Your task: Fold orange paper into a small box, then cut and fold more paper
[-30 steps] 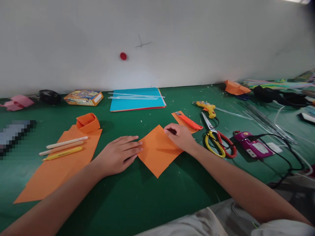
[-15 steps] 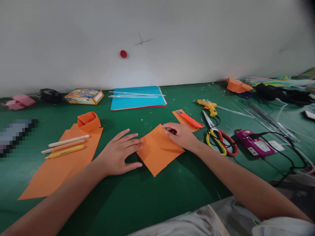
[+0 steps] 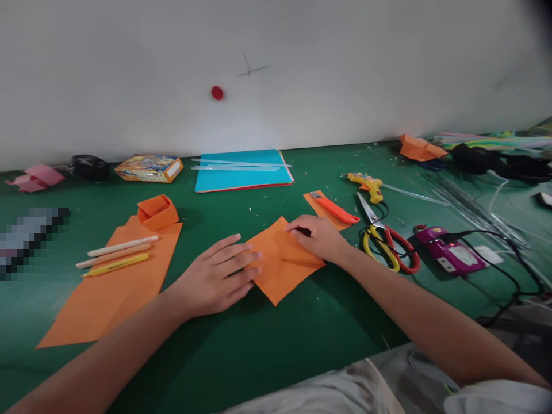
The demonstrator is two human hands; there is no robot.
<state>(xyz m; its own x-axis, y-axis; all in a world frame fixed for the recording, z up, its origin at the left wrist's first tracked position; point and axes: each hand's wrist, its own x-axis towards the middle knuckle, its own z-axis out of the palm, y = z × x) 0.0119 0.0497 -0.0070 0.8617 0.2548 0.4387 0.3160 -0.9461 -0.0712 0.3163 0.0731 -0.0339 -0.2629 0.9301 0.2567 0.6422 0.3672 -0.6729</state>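
Observation:
An orange paper square [image 3: 282,270] lies turned like a diamond on the green table [image 3: 267,345]. My left hand [image 3: 215,279] rests flat on its left corner, fingers stretched out. My right hand [image 3: 317,237] presses the paper's upper right edge with curled fingers, pinching the paper there. An orange utility knife [image 3: 334,211] lies just beyond my right hand on a small orange scrap.
A large orange sheet [image 3: 107,287] at the left carries pencil-like sticks [image 3: 116,254] and a folded orange box [image 3: 157,211]. Scissors [image 3: 383,241], a yellow glue gun [image 3: 366,185] and a purple device [image 3: 448,256] with cables lie at the right. A blue paper stack [image 3: 241,171] and a printed box [image 3: 149,168] sit near the wall.
My left hand slid right, further onto the orange square's left corner. The paper shifted slightly. My right hand stays at the upper right edge.

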